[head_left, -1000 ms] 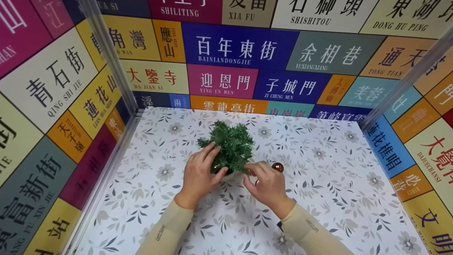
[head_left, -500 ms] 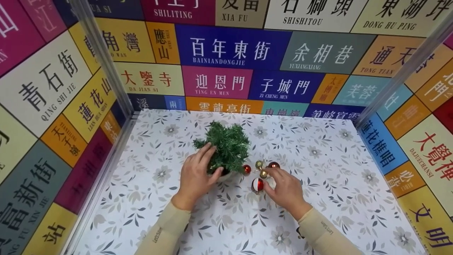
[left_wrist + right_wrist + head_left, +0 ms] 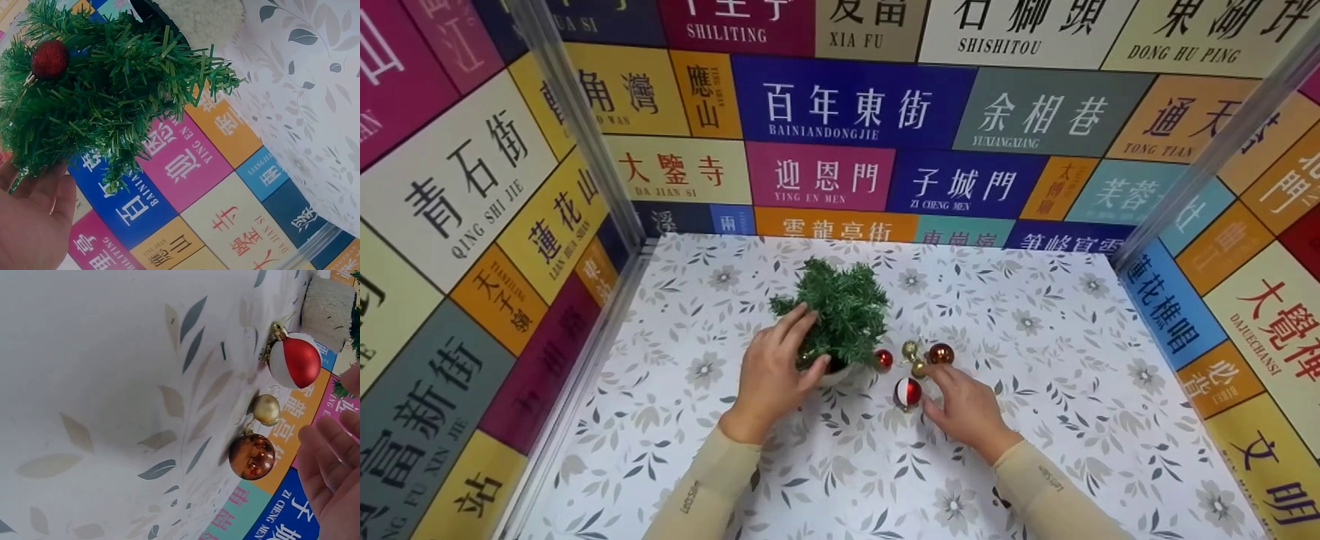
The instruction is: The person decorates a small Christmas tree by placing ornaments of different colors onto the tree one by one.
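Observation:
A small artificial Christmas tree [image 3: 847, 311] stands in a pale pot [image 3: 834, 376]. My left hand [image 3: 771, 375] holds its near left side, fingers among the branches and thumb at the front; some fingertips are hidden by needles. In the left wrist view, a red glitter bauble [image 3: 50, 59] hangs on the tree. To the right of the pot, my right hand [image 3: 966, 405] hovers by loose baubles with relaxed fingers and nothing in its grasp. Nearest it are a red-and-white bauble [image 3: 907, 391], a gold bauble [image 3: 265, 409] and a shiny copper-brown bauble [image 3: 252, 457].
A red bauble [image 3: 883, 360] lies beside the pot, and another gold bauble [image 3: 910, 349] lies behind the first. The table [image 3: 697, 450] has a white leaf-patterned cover. Sign-printed walls [image 3: 855, 101] enclose its back and sides, with clear strips at the corners.
My right hand has moved from the tree's right side rightward to the loose baubles, uncovering them, then drawn slightly back from them. The left hand has stayed at the tree.

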`<state>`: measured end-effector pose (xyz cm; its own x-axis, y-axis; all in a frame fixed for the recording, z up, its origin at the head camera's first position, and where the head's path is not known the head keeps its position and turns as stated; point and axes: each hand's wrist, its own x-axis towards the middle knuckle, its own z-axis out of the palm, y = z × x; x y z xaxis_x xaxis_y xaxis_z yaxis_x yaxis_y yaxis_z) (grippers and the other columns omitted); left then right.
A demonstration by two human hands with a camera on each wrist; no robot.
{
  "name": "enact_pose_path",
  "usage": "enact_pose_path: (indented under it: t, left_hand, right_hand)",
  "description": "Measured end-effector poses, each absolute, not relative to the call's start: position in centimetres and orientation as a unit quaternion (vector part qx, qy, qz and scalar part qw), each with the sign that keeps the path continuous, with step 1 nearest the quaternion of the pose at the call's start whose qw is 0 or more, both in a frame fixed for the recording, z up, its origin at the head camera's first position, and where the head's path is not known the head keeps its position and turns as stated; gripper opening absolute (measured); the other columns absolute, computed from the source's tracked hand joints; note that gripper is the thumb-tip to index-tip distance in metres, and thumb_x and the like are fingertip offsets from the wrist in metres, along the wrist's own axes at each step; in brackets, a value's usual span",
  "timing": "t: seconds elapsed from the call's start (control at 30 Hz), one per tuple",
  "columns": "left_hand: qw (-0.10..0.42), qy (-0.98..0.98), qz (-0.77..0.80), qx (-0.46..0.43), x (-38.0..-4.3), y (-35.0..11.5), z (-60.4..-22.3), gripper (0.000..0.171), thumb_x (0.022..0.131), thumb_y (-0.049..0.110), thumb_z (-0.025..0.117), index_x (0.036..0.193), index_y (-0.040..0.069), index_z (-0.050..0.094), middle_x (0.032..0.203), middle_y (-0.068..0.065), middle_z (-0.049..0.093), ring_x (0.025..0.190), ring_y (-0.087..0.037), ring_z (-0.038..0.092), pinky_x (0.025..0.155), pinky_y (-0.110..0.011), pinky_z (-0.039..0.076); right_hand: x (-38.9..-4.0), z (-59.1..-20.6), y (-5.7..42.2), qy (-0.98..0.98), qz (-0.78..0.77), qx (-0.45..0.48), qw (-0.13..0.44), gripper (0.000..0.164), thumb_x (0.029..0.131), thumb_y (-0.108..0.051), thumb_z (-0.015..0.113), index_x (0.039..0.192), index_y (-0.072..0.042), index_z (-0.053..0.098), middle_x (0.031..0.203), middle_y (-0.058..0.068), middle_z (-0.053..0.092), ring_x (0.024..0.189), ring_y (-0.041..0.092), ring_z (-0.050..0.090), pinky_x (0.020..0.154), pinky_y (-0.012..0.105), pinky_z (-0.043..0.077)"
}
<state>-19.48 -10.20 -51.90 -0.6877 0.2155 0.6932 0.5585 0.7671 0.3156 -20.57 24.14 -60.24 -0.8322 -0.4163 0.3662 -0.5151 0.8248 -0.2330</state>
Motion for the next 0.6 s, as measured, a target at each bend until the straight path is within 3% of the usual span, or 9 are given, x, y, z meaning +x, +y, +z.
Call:
enact_pose_path:
  t: [0.27,0.6]
  left_hand:
    - [0.329,-0.88,-0.26,-0.224,-19.6,-10.3,-51.8,0.063,0.087,0.035,0.076,0.14,0.009,0.056,0.146,-0.012,0.051,0.113,-0.031,0.06,0.095,-0.046,0.048]
    - [0.314,-0.884,-0.264,-0.223,-19.6,-10.4,-51.7,0.063,0.087,0.036,0.075,0.141,0.009,0.055,0.146,-0.012,0.05,0.116,-0.03,0.059,0.096,-0.045,0.047]
  right_hand:
    - [-21.2,-60.9,23.8,-0.942,0.166,0.263,0.123,0.041,0.086,-0.025,0.072,0.126,-0.019,0.063,0.119,-0.004,0.061,0.092,0.019,0.064,0.066,0.04,0.054]
    - [-21.7,-61.2,23.2,-0.946,0.153,0.274,0.084,0.051,0.087,-0.032,0.072,0.135,-0.023,0.059,0.133,-0.001,0.057,0.094,0.022,0.065,0.066,0.041,0.055]
